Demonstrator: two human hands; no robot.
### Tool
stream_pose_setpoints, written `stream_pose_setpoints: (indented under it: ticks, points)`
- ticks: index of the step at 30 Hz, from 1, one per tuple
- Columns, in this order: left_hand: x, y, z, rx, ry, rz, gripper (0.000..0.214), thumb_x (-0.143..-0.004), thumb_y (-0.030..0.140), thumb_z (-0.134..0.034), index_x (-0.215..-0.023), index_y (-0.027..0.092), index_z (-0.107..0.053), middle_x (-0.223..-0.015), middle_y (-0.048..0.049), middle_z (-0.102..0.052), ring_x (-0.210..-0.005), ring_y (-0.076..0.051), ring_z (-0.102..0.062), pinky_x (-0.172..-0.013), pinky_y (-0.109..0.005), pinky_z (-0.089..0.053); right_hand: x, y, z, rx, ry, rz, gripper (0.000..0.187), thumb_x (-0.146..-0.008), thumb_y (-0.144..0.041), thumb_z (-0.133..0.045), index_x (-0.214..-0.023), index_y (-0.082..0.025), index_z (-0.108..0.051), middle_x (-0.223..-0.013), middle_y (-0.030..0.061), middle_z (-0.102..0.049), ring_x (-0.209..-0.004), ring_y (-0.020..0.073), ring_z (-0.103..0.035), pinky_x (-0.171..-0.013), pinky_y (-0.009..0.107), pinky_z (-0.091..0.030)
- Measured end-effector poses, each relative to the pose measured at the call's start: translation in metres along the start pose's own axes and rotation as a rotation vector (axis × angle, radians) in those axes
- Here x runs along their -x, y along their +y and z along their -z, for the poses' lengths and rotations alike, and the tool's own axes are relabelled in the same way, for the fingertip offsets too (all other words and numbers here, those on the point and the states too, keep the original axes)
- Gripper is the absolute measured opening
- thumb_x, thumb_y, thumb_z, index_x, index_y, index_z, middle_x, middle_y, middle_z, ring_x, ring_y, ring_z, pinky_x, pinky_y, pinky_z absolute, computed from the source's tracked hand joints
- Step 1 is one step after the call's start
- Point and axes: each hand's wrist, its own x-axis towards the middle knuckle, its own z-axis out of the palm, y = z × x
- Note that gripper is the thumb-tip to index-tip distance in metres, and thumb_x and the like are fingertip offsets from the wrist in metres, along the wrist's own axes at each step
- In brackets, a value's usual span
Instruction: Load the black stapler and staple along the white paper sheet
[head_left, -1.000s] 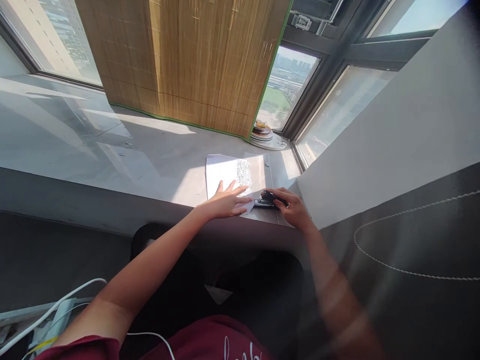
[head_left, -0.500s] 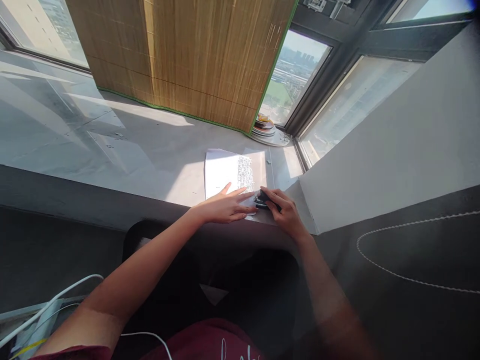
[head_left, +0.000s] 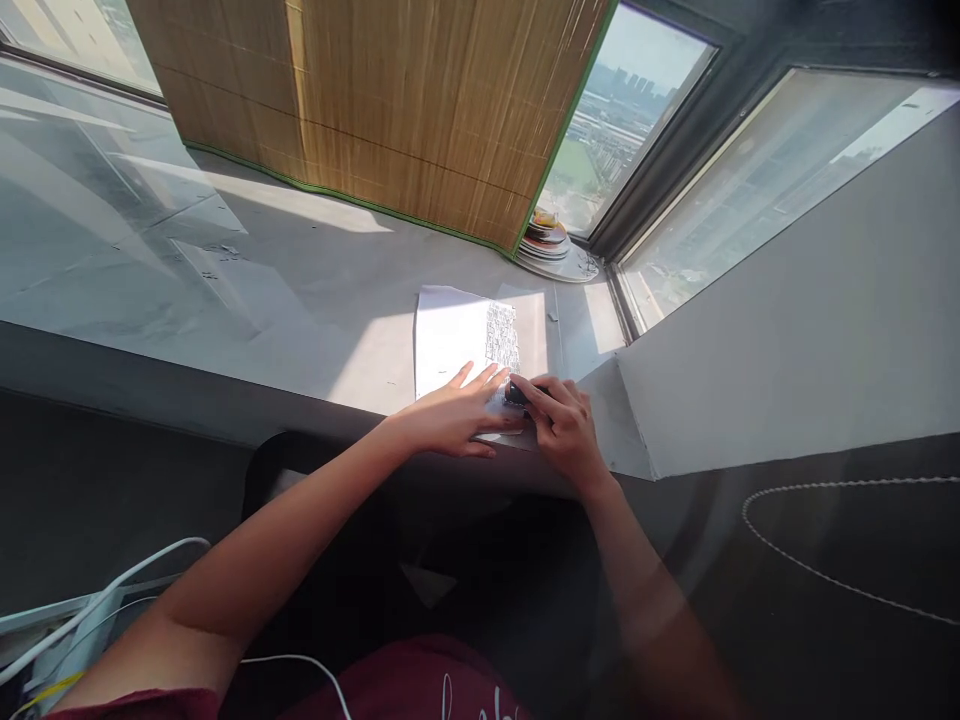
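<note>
A white sheet of paper [head_left: 450, 335] lies on the sill, its right part covered in dense dark print or writing. Across its lower part my left hand [head_left: 457, 412] rests flat with the fingers spread. My right hand [head_left: 566, 420] is closed around a small black stapler [head_left: 516, 393] at the paper's lower right edge. The stapler's front end reaches onto the paper, close to my left fingertips. My right fingers cover most of its body, so I cannot tell whether its jaws are pressed together.
Behind the paper hangs a bamboo blind [head_left: 375, 110] with green edging. Stacked plates [head_left: 551, 250] stand in the window corner. A white wall [head_left: 795, 310] bounds the sill on the right. White cables [head_left: 112, 590] run at the lower left, and a beaded cord [head_left: 772, 530] hangs at right.
The stapler has shifted slightly left onto the paper's edge, and my right fingers have closed further over it. My left hand stays on the paper. The view has tilted a little.
</note>
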Motion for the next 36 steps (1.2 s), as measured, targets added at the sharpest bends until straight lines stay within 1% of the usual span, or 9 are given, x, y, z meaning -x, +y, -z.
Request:
stream_pose_setpoints:
  ticks: [4,6,8,14,22,26,31,33,36]
  points:
    - [0.000,0.000,0.000,0.008,0.015,0.007,0.062,-0.100,0.048,-0.080,-0.159,0.035,-0.066,-0.174,-0.0178,-0.046,-0.166,-0.050,-0.029,-0.134,-0.077,-0.021,-0.002,0.003,-0.002,-0.089,0.028,-0.009,0.050,-0.112,-0.020,-0.052,-0.155,-0.038,-0.070,-0.123,0.0047,-0.076,-0.108,0.0278,-0.066,-0.097,0.045,-0.049]
    - [0.000,0.000,0.000,0.014,0.019,0.011,0.064,-0.100,0.049,-0.080,-0.160,0.035,-0.065,-0.175,-0.0174,-0.045,-0.167,-0.049,-0.028,-0.135,-0.076,-0.021,-0.003,0.004,-0.002,-0.157,0.041,-0.014,0.050,-0.112,-0.021,-0.052,-0.155,-0.038,-0.070,-0.123,0.0047,-0.075,-0.109,0.0278,-0.066,-0.098,0.045,-0.051]
    - [0.000,0.001,0.000,0.020,0.014,0.012,0.065,-0.100,0.050,-0.079,-0.161,0.036,-0.064,-0.176,-0.0172,-0.044,-0.167,-0.048,-0.028,-0.135,-0.076,-0.021,-0.004,0.003,-0.003,-0.172,0.042,-0.017,0.050,-0.111,-0.021,-0.053,-0.155,-0.039,-0.070,-0.123,0.0046,-0.075,-0.110,0.0282,-0.066,-0.099,0.045,-0.052]
    - [0.000,0.001,-0.002,0.044,0.018,0.026,0.059,-0.100,0.048,-0.080,-0.156,0.035,-0.069,-0.177,-0.0172,-0.044,-0.168,-0.049,-0.028,-0.134,-0.079,-0.019,-0.007,-0.001,-0.003,-0.093,0.011,-0.014,0.052,-0.110,-0.018,-0.052,-0.154,-0.038,-0.070,-0.125,0.0044,-0.075,-0.111,0.0282,-0.066,-0.100,0.047,-0.050]
    - [0.001,0.001,-0.002,0.018,0.035,0.027,0.058,-0.098,0.048,-0.082,-0.154,0.036,-0.071,-0.174,-0.0149,-0.049,-0.168,-0.045,-0.030,-0.136,-0.074,-0.021,-0.008,-0.002,-0.002,-0.034,-0.007,0.002,0.054,-0.109,-0.017,-0.054,-0.156,-0.039,-0.069,-0.125,0.0033,-0.075,-0.109,0.0275,-0.066,-0.095,0.045,-0.046]
    - [0.001,0.002,0.000,0.014,0.044,0.030,0.057,-0.098,0.049,-0.083,-0.152,0.036,-0.072,-0.175,-0.0160,-0.047,-0.167,-0.049,-0.032,-0.135,-0.078,-0.023,-0.009,-0.002,-0.001,-0.045,-0.014,0.012,0.054,-0.109,-0.017,-0.054,-0.157,-0.039,-0.068,-0.125,0.0028,-0.075,-0.110,0.0272,-0.065,-0.095,0.045,-0.045]
    - [0.000,0.003,0.001,0.003,0.037,0.012,0.056,-0.099,0.047,-0.083,-0.152,0.034,-0.073,-0.176,-0.0199,-0.045,-0.167,-0.054,-0.032,-0.129,-0.085,-0.026,-0.009,-0.004,-0.001,-0.029,-0.024,-0.002,0.052,-0.110,-0.017,-0.054,-0.154,-0.037,-0.070,-0.125,0.0030,-0.075,-0.109,0.0262,-0.065,-0.097,0.044,-0.043]
    - [0.000,0.003,0.001,-0.004,0.032,0.009,0.056,-0.100,0.047,-0.081,-0.153,0.035,-0.072,-0.176,-0.0197,-0.045,-0.167,-0.054,-0.032,-0.130,-0.085,-0.025,-0.009,-0.005,-0.001,-0.020,-0.025,-0.009,0.051,-0.109,-0.017,-0.053,-0.153,-0.036,-0.071,-0.125,0.0032,-0.075,-0.109,0.0261,-0.064,-0.097,0.044,-0.043]
    - [0.000,0.003,0.001,0.008,0.026,0.023,0.056,-0.101,0.047,-0.080,-0.155,0.036,-0.071,-0.176,-0.0167,-0.046,-0.168,-0.051,-0.031,-0.132,-0.082,-0.023,-0.008,-0.008,0.000,-0.005,-0.028,-0.019,0.051,-0.109,-0.016,-0.052,-0.152,-0.036,-0.071,-0.124,0.0035,-0.075,-0.109,0.0262,-0.063,-0.097,0.044,-0.042]
